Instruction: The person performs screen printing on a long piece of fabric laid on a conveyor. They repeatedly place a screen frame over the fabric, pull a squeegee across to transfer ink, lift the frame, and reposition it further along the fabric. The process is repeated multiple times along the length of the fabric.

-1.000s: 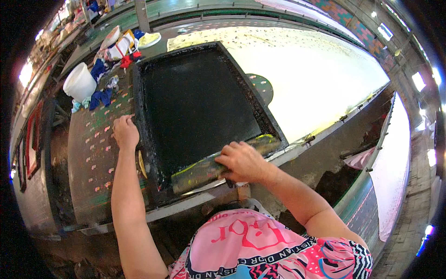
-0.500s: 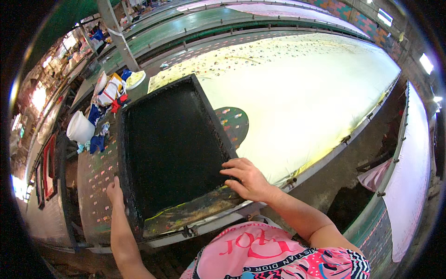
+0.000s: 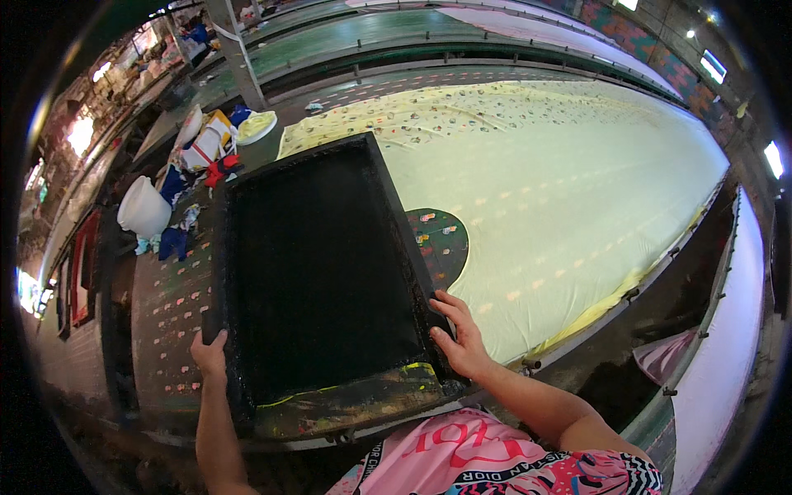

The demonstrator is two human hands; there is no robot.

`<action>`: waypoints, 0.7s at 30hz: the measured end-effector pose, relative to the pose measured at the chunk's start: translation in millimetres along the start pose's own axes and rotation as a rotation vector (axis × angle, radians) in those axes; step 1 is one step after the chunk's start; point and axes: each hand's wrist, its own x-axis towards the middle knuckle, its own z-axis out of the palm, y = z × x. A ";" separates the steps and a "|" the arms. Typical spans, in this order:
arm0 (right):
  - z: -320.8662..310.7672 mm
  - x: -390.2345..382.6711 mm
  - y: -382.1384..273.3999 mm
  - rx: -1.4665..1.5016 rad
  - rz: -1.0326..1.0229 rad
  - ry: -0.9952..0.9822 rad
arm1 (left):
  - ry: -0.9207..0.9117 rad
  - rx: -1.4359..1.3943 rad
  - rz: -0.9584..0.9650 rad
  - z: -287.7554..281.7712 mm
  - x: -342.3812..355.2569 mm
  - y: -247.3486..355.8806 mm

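A large rectangular black screen-printing frame (image 3: 322, 264) with a raised rim lies in front of me, over the table's near edge. My left hand (image 3: 209, 355) grips its left side low down, thumb on the rim and the other fingers mostly hidden. On the frame's lower right side, my right hand (image 3: 458, 334) is closed around the rim. Part of the frame's far right corner overlaps a pale yellow cloth (image 3: 561, 206). The cloth has a rounded cut-out beside the frame, where the dark tabletop shows. Small printed motifs cover the cloth's far part.
The dark table (image 3: 169, 330) bears faint coloured marks. A white bucket (image 3: 144, 208), blue rags (image 3: 173, 244), a red cloth (image 3: 221, 169) and a white tub of yellow stuff (image 3: 256, 126) stand at its left. A post (image 3: 237, 54) rises behind. Another table with white cloth (image 3: 726, 355) runs along the right.
My right hand has shifted from fingers spread over the right rim to a closer grip around it. The frame has turned slightly and sits squarer to me. The view has also shifted.
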 end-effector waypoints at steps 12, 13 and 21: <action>-6.0 4.6 -25.8 0.523 0.276 0.120 | -0.036 -0.224 -0.104 -3.8 0.5 -5.9; -6.1 8.7 -39.3 0.544 0.257 0.100 | -0.017 -0.212 -0.111 -4.4 5.6 -13.2; -10.9 26.5 -72.1 0.745 0.130 0.057 | -0.087 -0.390 -0.176 -14.0 37.2 -44.9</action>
